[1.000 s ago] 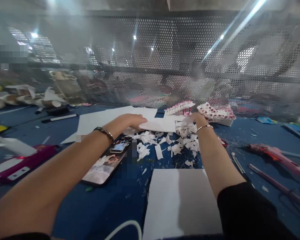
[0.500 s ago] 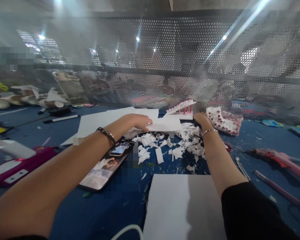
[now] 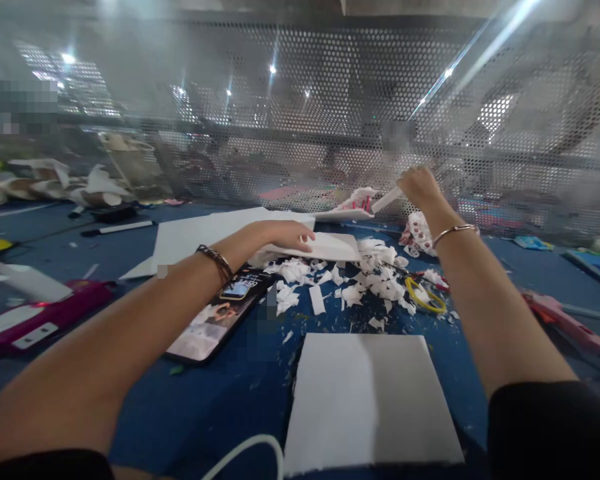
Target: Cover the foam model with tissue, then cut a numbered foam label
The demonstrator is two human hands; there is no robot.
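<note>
My left hand (image 3: pixel 284 235) lies on a white sheet (image 3: pixel 330 247) on the blue table, fingers curled over its near edge. Raised above the table's far side, my right hand (image 3: pixel 419 187) is closed on the corner of a white board (image 3: pixel 345 212) that carries a small white and red model (image 3: pixel 359 199), tilting it up. A heap of white paper scraps (image 3: pixel 360 280) lies between my arms. Yellow-handled scissors (image 3: pixel 423 295) sit at the right of the scraps. A red and white dotted piece (image 3: pixel 420 233) lies below my right wrist.
A large white sheet (image 3: pixel 370 400) lies nearest me, with a phone (image 3: pixel 215 320) to its left. A pink glue gun (image 3: pixel 563 317) is at the right, a magenta tool (image 3: pixel 30 320) at the left. More white sheets (image 3: pixel 200 237) lie behind my left arm. A perforated metal screen (image 3: pixel 330 120) closes the table's far side.
My right hand has left the scrap heap and risen to the far side, lifting the board with the small model. The scissors now show. My left hand has stayed on its sheet.
</note>
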